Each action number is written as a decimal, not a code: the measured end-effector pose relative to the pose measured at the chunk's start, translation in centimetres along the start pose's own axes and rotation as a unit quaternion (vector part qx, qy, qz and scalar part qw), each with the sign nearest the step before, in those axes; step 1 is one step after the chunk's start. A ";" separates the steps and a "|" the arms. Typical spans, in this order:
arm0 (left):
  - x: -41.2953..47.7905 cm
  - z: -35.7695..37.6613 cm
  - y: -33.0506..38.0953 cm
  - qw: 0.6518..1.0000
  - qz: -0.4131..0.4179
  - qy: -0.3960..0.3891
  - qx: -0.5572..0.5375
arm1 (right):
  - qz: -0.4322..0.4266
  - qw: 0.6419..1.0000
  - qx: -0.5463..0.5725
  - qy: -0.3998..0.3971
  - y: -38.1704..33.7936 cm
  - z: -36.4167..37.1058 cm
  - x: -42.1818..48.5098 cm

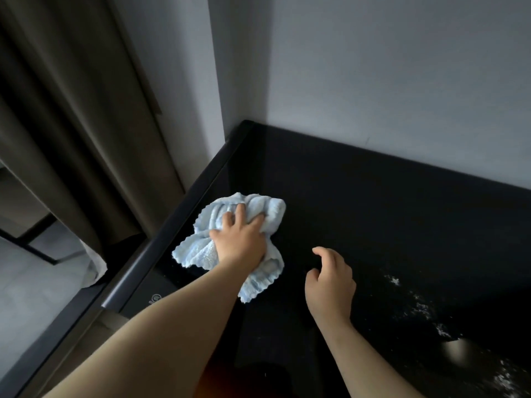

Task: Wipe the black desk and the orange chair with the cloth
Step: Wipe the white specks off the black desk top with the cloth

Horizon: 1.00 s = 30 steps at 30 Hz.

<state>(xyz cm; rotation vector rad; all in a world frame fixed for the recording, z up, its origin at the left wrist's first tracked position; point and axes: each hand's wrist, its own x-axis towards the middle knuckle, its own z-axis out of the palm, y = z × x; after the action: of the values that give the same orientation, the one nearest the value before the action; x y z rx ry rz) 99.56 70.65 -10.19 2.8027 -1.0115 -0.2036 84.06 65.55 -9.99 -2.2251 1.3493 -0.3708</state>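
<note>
**Operator:** Where the black desk [359,214] meets the wall corner [221,110], I see the cloth [230,231] lying on the glossy top, just inside the desk's left edge and a little nearer to me than that corner.

**Colleague:** And where is the cloth in relation to the hands?

**Operator:** It sits directly under the left hand [238,239]. That hand lies on top of it, fingers [230,218] curled down into the bunched fabric, gripping a fold while the palm presses it onto the desk. Cloth spills out beyond the hand on every side: towards the corner, towards the desk's left edge, and back along the forearm.

**Colleague:** The other hand?

**Operator:** The right hand [330,282] is to the right of the cloth, near it but apart from it. Its fingers hang loosely curled and hold nothing. I cannot tell whether it touches the desk or hovers just above it.

**Colleague:** How does the cloth look?

**Operator:** Pale blue, fluffy and ribbed, with a wavy hem, crumpled into an uneven heap rather than folded flat.

**Colleague:** And the desk itself?

**Operator:** Dark and reflective. Whitish specks [425,308] are scattered over the surface to the right of the right hand. A brown curtain [80,124] hangs left of the desk, beyond its edge.
</note>
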 end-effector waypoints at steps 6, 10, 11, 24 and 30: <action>0.1 -1.4 -8.7 0.999 -0.038 0.031 0.007 | 0.013 1.000 0.016 -0.004 -4.9 3.1 -1.2; -1.8 -2.5 -15.7 0.993 -0.118 0.019 -0.023 | 0.001 1.000 0.021 -0.014 -8.0 5.1 -2.8; -2.1 -2.9 -17.6 0.987 -0.156 -0.002 -0.045 | -0.002 1.000 0.018 -0.018 -8.5 5.3 -3.3; -7.6 -3.3 -15.6 0.999 -0.007 0.045 -0.029 | -0.025 0.999 0.005 -0.038 -10.7 5.1 -6.9; -10.3 -2.4 -19.6 0.989 -0.141 0.027 -0.022 | -0.031 0.998 -0.005 -0.054 -7.9 2.9 -8.1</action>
<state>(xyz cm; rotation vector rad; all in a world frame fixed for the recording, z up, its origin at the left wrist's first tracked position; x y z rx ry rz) 104.32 92.44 -10.85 2.8829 -0.5878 -0.1787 87.46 76.49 -7.80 -2.2644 1.2316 -0.2620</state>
